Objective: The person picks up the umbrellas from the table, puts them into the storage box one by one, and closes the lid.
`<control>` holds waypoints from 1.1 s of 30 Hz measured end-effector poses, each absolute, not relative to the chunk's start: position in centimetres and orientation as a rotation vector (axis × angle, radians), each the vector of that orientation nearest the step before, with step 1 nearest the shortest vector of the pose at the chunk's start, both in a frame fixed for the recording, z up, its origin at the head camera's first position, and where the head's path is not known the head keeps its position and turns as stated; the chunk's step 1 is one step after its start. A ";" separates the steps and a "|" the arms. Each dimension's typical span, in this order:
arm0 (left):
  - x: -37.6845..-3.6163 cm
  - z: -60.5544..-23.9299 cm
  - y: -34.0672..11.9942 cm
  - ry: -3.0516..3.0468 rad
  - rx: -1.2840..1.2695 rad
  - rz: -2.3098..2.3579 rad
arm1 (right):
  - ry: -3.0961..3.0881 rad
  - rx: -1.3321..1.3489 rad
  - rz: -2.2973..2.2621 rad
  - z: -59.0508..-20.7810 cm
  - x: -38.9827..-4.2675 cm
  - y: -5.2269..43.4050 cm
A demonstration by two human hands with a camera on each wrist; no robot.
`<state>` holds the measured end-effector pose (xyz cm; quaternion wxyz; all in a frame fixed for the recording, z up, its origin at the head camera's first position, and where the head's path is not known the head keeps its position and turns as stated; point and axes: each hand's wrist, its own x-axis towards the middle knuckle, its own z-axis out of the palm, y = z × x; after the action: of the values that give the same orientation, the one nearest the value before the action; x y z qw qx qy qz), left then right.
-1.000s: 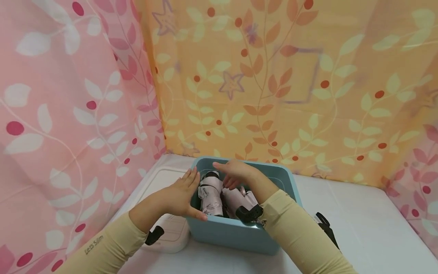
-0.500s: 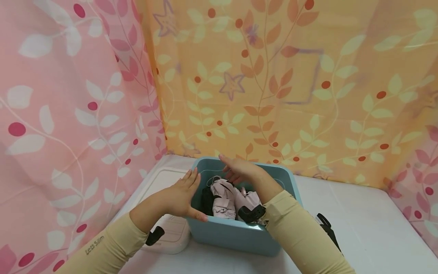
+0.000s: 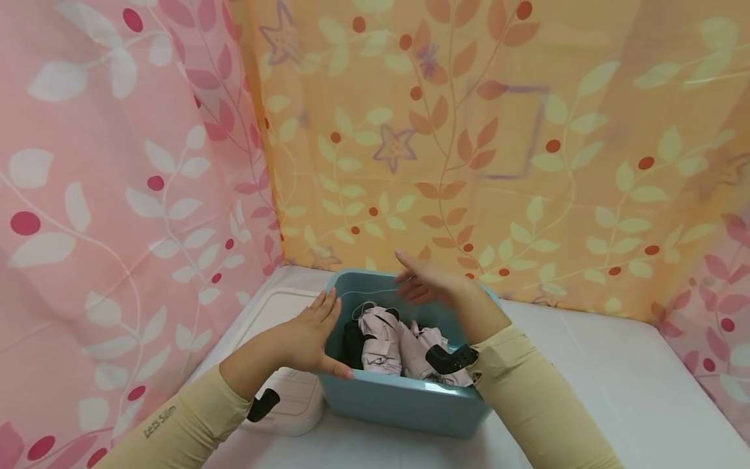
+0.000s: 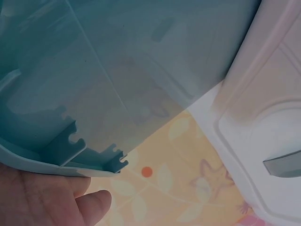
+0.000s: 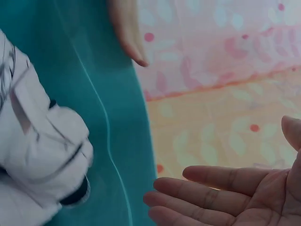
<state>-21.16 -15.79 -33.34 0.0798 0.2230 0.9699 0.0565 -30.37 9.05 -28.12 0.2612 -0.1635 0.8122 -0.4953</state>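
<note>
The right hand (image 3: 433,286) has lifted off the folded umbrellas (image 3: 383,339) and now hovers, fingers straight and holding nothing, over the far rim of the teal plastic bin (image 3: 404,407). They lie settled inside (pale, creased fabric, black handles). The left hand (image 3: 310,335) rests flat-fingered on the bin's left wall, seemingly steadying it.

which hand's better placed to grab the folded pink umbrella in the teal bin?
Probably right hand: open, empty, above the folded pink umbrella. Left hand is braced on the teal plastic bin's side.
</note>
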 end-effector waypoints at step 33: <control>-20.9 -33.2 -15.8 2.894 0.655 0.202 | 2.417 -0.335 -1.388 -29.4 -26.7 31.1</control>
<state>-20.94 -15.79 -33.24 0.0835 0.2193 0.9697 0.0676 -26.69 31.06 -29.44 0.1666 -0.1176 0.8490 -0.4875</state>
